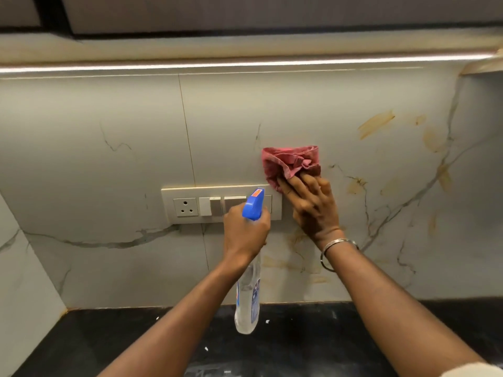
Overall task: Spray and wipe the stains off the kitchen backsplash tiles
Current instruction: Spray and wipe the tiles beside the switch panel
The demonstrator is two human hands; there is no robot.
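Observation:
My left hand (245,231) grips the neck of a clear spray bottle (248,297) with a blue trigger head (254,204), held upright in front of the switch panel. My right hand (313,205) presses a crumpled red cloth (288,163) flat against the marble-look backsplash tiles (109,126), just right of the panel's top corner. Orange-brown stains (374,126) smear the tile to the upper right. Further stains (355,185) lie right of the cloth, and fainter ones (288,263) show below my right wrist.
A cream switch panel (187,206) with a socket and several switches is mounted on the wall at centre. A black countertop (136,338) runs along the bottom. A lit strip (245,63) glows under the upper cabinets. A side wall (21,268) closes the left corner.

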